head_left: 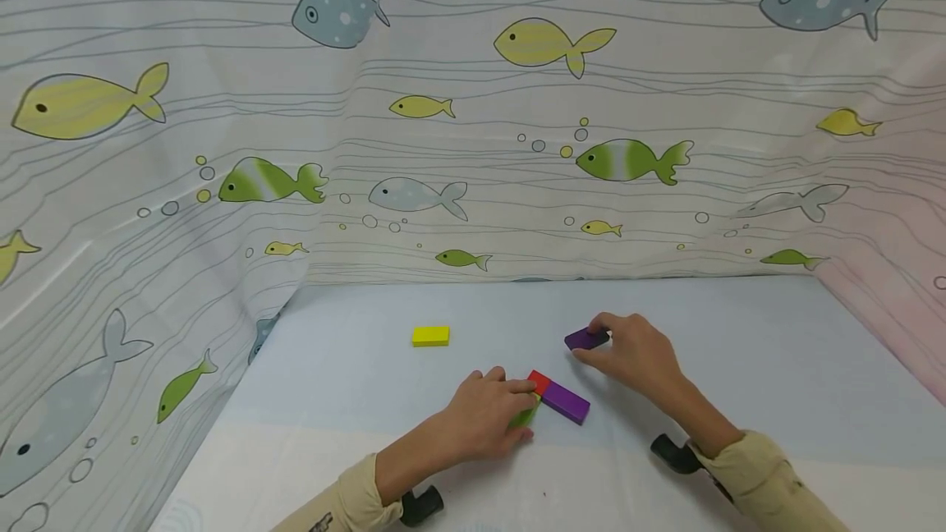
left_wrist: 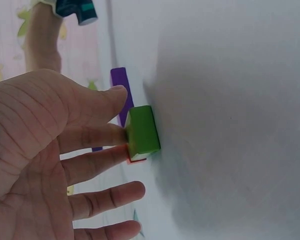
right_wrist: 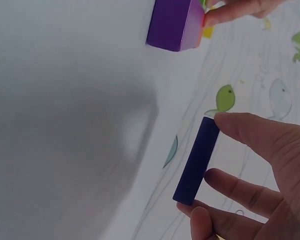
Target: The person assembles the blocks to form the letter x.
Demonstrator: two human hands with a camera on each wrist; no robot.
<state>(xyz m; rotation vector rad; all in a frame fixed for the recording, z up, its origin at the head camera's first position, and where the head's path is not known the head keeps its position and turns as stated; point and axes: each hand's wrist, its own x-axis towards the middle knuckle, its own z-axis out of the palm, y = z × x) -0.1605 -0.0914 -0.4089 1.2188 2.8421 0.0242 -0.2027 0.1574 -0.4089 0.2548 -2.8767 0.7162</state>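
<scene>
My right hand (head_left: 634, 355) holds a dark purple block (head_left: 584, 340) by its ends, thumb on one end and fingertips on the other; in the right wrist view this block (right_wrist: 196, 162) looks dark blue. My left hand (head_left: 484, 413) rests at a small group of blocks, its fingers nearly straight. Its fingertips touch the red block (head_left: 542, 382) and the green block (left_wrist: 144, 131), which the hand partly covers in the head view. A long purple block (head_left: 566, 403) lies against the red one, slanting toward the lower right.
A yellow block (head_left: 431, 336) lies apart, farther back and to the left on the white table (head_left: 355, 384). A fish-patterned cloth (head_left: 473, 171) hangs behind and at the sides. Dark wrist devices (head_left: 674, 454) sit beneath both sleeves.
</scene>
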